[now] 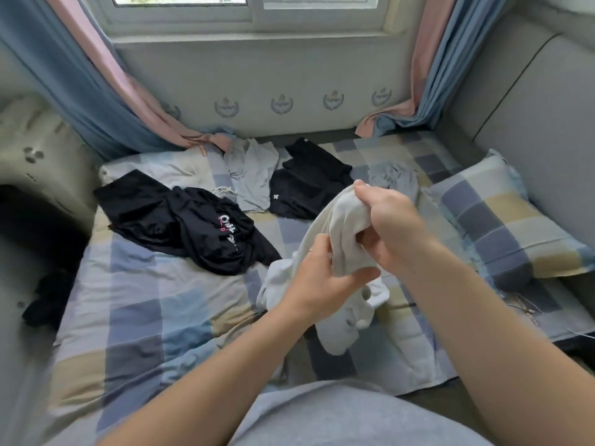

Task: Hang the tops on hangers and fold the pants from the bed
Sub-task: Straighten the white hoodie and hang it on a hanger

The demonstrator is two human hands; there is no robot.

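Garment (344,226) runs downward from my hands: right hand (391,225) clenches its upper end, left hand (317,275) pinches lower, nearer the bed (135,300)

both hands meet right of the frame's centre: the left hand (317,278) pinches a bunched white garment (344,233) from below and the right hand (391,220) grips its top. a black printed top (206,233) lies left of centre on the checked bed (135,304), a pillow (495,220) at the right edge.
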